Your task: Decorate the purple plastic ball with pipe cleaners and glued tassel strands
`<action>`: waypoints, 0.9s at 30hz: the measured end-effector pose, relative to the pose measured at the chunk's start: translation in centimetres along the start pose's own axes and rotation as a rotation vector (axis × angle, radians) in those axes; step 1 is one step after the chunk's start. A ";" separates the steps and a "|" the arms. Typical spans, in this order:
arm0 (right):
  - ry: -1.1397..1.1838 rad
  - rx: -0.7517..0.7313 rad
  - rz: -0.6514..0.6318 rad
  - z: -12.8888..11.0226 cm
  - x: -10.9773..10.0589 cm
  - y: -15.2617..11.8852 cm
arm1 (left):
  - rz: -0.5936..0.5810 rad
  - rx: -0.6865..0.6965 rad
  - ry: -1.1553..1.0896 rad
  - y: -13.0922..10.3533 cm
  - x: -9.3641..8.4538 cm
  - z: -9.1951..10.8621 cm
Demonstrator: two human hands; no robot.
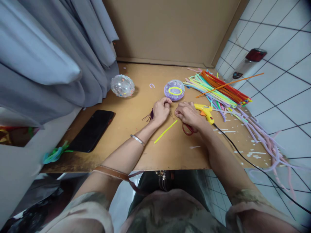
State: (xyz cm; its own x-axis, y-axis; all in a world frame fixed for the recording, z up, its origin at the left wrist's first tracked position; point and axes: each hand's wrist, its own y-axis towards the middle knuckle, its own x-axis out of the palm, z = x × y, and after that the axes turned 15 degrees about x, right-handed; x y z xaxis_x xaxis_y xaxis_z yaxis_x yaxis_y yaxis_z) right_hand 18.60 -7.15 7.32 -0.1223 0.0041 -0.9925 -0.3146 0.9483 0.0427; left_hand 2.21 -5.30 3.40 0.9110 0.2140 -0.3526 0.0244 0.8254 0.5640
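My left hand is closed, thumb and finger pinched together just in front of a clear half ball with purple lining and a yellow ring on it. Dark purple threads stick out from the left side of that hand. Close by on the right, my right hand is also closed in a pinch; its fingers hide what they hold. Thin dark strands show between the hands. Below them lies a short yellow pipe cleaner. Dark red loops, perhaps scissor handles, show under my right hand.
A yellow glue gun lies right of my right hand, its black cord trailing off the table. Beyond are many coloured pipe cleaners. Leftward are a clear speckled half ball and a black phone. Curtain and tiled wall flank the table.
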 end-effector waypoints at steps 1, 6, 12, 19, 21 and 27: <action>-0.006 -0.017 -0.015 0.0 0.0 0.0 | 0.001 0.000 -0.002 0.0 0.0 0.0; -0.093 -0.086 -0.027 -0.5 0.0 0.0 | 0.001 0.005 -0.005 0.0 -0.1 -0.1; -0.169 -0.071 -0.023 -1.1 0.4 -0.2 | 0.006 0.001 -0.018 0.0 -0.1 -0.2; -0.149 -0.015 -0.062 -1.1 0.2 -0.2 | 0.006 0.003 -0.011 0.0 0.0 -0.4; -0.142 0.014 -0.013 -0.8 0.3 -0.1 | -0.005 -0.001 -0.015 0.0 0.1 -0.3; -0.153 0.123 0.190 0.0 0.5 0.1 | -0.070 0.016 -0.079 -0.3 0.0 0.5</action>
State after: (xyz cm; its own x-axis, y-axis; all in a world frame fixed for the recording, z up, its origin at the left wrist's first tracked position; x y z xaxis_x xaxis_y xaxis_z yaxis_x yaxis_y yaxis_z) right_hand 18.52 -7.08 6.86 -0.0215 0.2252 -0.9741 -0.1818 0.9572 0.2254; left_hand 2.43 -5.82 3.65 0.9365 0.1132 -0.3318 0.0955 0.8283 0.5521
